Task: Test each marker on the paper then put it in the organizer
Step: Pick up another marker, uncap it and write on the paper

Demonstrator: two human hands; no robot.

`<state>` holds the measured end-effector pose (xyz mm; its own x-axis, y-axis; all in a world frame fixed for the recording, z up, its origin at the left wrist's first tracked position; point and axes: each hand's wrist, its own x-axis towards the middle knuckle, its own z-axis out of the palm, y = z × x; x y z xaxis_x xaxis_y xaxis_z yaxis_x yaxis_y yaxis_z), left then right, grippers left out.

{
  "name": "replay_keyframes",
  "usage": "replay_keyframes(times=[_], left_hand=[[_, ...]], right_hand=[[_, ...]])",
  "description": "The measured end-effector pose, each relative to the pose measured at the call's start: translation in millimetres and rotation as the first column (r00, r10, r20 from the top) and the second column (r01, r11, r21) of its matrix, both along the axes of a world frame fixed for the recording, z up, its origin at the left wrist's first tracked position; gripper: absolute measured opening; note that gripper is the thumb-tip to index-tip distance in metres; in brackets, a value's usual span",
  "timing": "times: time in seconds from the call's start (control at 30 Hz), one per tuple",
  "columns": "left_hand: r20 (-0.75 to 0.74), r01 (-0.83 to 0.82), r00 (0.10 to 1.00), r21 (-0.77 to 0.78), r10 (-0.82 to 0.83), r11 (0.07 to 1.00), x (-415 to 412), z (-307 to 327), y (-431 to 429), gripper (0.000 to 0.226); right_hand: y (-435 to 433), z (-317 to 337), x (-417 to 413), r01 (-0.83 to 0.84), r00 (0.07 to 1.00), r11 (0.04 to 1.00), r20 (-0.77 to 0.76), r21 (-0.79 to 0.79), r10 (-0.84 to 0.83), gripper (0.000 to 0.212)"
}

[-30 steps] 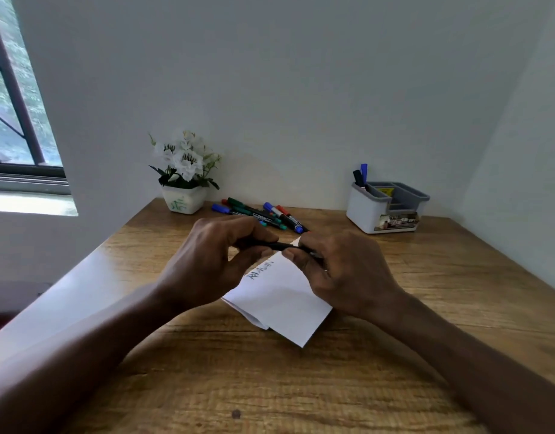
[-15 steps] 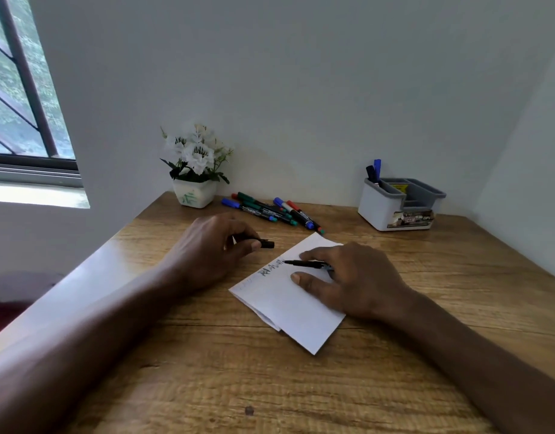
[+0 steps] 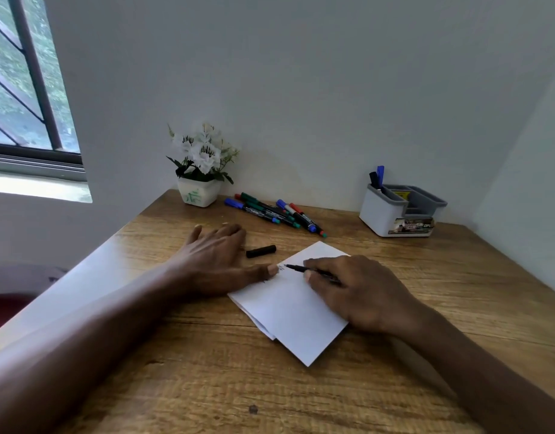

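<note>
head: gripping an uncapped black marker in the right hand, tip on the folded paper. pressing the paper's edge with the thumb of the left hand, fingers straight. cap loose beside it. organizer back right.

The brown wooden bench shows a coarse, streaky grain and takes a pale sheen along its left edge, while the folded white paper sheet on it is smooth and matt. The loose black marker cap, the thin black marker and the grey-and-white box organizer look like smooth plastic with a slight gloss; the small white flowerpot looks glazed.
</note>
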<state>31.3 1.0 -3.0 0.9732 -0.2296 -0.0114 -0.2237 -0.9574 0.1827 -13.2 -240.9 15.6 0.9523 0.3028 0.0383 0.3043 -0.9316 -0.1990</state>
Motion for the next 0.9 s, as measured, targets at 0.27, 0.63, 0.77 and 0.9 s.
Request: replay_keyframes(times=[0.27, 0.63, 0.77, 0.9], left_hand=[[-0.087, 0.013, 0.996, 0.024, -0.01, 1.0, -3.5, 7.6, -2.0, 0.115], [-0.083, 0.01, 0.997, -0.008, -0.011, 1.0, -1.4, 5.4, 0.1, 0.115], [-0.072, 0.013, 0.997, 0.022, -0.012, 1.0, 2.7, 1.2, 0.4, 0.113], [-0.095, 0.023, 0.995, 0.02, -0.021, 1.0, 0.9, 5.3, -1.0, 0.111]], right_hand=[[5.6, 4.2, 12.7, 0.043, 0.988, 0.658, -0.128, 0.752, 0.083, 0.041], [18.6, -14.4, 21.4, 0.167, 0.97, 0.344, -0.216, 0.924, 0.109, 0.03], [20.8, -11.9, 15.6, 0.139, 0.979, 0.398, -0.187, 0.907, 0.083, 0.026], [22.6, -12.3, 18.5, 0.134, 0.987, 0.532, -0.158, 0.836, 0.0, 0.012]])
